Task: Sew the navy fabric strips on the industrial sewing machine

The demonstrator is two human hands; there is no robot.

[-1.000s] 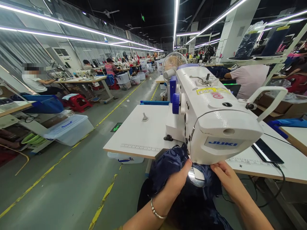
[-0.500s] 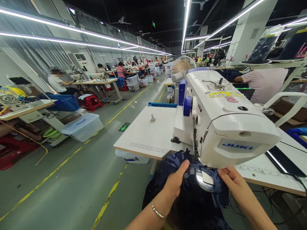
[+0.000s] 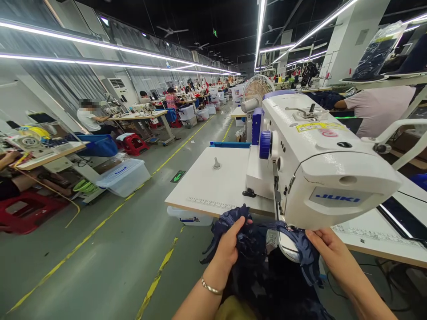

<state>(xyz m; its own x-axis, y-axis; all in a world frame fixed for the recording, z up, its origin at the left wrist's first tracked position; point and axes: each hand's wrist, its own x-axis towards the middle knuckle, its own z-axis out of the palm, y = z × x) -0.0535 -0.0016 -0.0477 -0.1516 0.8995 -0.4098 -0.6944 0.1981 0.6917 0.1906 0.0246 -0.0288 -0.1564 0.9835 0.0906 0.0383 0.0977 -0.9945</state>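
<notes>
A dark navy patterned fabric (image 3: 302, 246) passes under the head of the white JUKI sewing machine (image 3: 336, 182). My left hand (image 3: 230, 242) pinches a bunched part of it left of the needle area, thumb on top. On the other side my right hand (image 3: 322, 242) grips the cloth's edge close beneath the machine head, its fingertips partly hidden. Between the hands a strip of the fabric is drawn fairly straight across the shiny metal bed plate (image 3: 287, 250). The rest hangs dark and loose below. The needle itself is not clearly visible.
The white table (image 3: 207, 178) has a printed ruler along its front edge. A dark tablet-like device (image 3: 402, 218) lies at the right. A fan (image 3: 258, 89) stands behind the machine. Plastic bins (image 3: 125, 178) line the aisle, and co-workers sit at other machines.
My left hand has moved left and slightly down with its part of the fabric, stretching the strip between the hands. My right hand stays by the machine head. The view has shifted slightly.
</notes>
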